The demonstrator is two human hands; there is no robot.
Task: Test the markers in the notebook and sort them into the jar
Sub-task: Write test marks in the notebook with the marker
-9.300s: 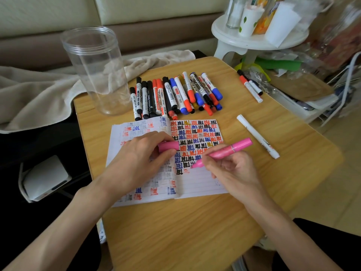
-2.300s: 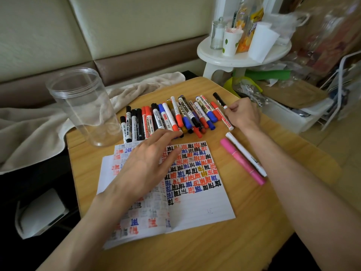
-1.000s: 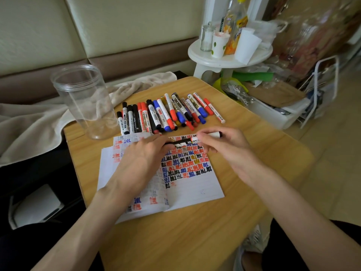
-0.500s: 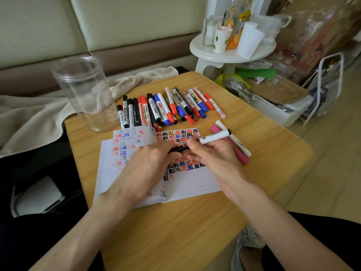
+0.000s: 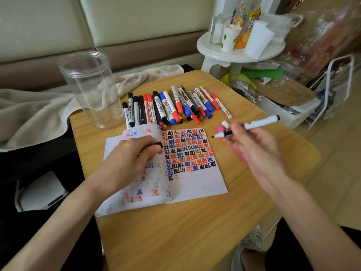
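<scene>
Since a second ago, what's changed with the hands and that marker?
The cap came off: the left hand holds the black cap over the notebook; the right hand drew the uncapped marker away rightward. Jar, marker row and notebook stayed put.

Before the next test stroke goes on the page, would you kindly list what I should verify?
1. Marker uncapped, tip bare: ok.
2. Right hand grips the marker: ok.
3. Black cap held in left hand: ok.
4. Notebook has blank lines below the marks: ok.
5. Tip over the paper: not ok, it sits off the page's right edge.
6. Jar upright, mouth open: ok.
</scene>
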